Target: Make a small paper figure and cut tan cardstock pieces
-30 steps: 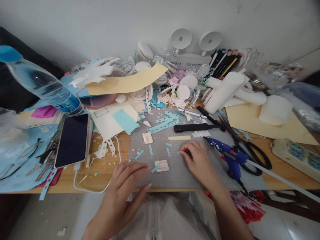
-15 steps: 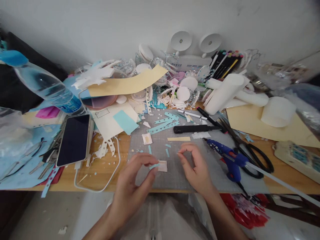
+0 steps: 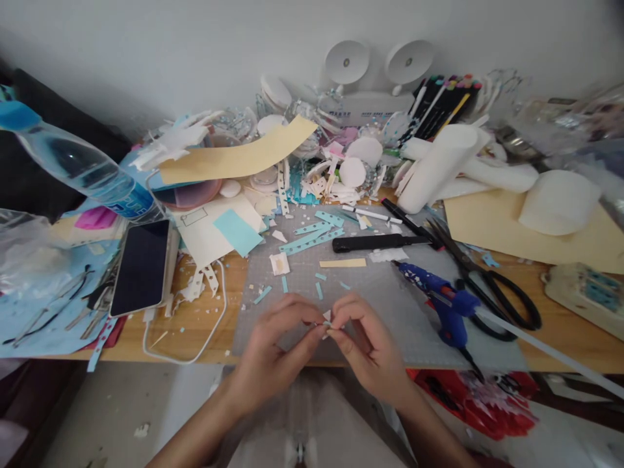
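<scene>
My left hand (image 3: pixel 290 338) and my right hand (image 3: pixel 368 341) meet over the front of the grey cutting mat (image 3: pixel 414 338). Thumb and forefinger of each are pinched on a small pale paper piece (image 3: pixel 327 323), mostly covered by the fingertips. Its exact shape cannot be made out. Just beyond the fingers lie short light-blue paper strips (image 3: pixel 319 290), with another blue strip (image 3: pixel 263 294) to the left. A small cream-white square (image 3: pixel 279 264) and a narrow yellow paper strip (image 3: pixel 342 263) rest farther back on the mat.
To the right are a blue glue gun (image 3: pixel 439 292), large black-handled scissors (image 3: pixel 487 286) and a black-handled cutter (image 3: pixel 375 242). A phone (image 3: pixel 141 266), a white cable (image 3: pixel 224 312) and a water bottle (image 3: pixel 82 169) occupy the left. Paper scraps and white discs (image 3: pixel 365 151) pile against the wall.
My right hand has moved left and my left hand slightly right, so their fingertips now meet. A blue strip now lies on the mat at left. The white square near my left fingers is no longer plainly visible.
</scene>
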A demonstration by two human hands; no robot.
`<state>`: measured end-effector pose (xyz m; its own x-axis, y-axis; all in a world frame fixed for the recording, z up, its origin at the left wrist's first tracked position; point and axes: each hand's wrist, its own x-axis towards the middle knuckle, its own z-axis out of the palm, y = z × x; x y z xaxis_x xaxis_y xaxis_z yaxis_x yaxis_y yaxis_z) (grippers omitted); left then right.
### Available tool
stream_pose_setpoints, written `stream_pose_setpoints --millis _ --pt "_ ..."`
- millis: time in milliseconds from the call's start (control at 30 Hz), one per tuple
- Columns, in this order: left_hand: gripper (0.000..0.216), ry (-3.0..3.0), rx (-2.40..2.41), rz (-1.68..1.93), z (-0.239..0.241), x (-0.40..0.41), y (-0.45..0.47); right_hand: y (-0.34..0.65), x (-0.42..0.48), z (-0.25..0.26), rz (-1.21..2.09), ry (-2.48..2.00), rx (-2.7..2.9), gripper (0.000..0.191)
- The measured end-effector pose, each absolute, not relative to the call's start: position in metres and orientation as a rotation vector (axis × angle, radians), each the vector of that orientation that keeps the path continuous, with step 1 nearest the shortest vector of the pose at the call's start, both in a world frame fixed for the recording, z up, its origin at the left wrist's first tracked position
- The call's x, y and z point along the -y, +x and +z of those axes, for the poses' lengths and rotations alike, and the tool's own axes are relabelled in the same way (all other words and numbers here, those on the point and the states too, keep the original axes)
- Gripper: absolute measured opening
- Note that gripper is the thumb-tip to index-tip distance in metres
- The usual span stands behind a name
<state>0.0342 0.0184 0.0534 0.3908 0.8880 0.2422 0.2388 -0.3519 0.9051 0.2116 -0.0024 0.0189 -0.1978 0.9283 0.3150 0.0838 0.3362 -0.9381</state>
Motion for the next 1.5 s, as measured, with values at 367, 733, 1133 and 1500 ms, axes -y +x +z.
stream_pose_setpoints --millis 367,733,1133,1500 --pt "0.011 1.655 -1.07 1.227 0.052 -0.02 0.009 0.241 0.019 0.009 0.774 -1.172 1.707 0.013" --pt "0.009 1.311 -1.011 1.418 0.047 -0.021 -0.021 0.234 0.018 -0.007 0.527 -1.365 2.071 0.03" --pt "0.021 1.209 -0.941 1.219 0.029 0.002 -0.03 0.224 0.005 0.011 0.295 -1.519 1.92 0.028" --pt "0.015 1.246 -0.899 1.055 0.028 0.006 -0.016 0.203 -0.003 0.004 0.634 -1.231 1.976 0.032"
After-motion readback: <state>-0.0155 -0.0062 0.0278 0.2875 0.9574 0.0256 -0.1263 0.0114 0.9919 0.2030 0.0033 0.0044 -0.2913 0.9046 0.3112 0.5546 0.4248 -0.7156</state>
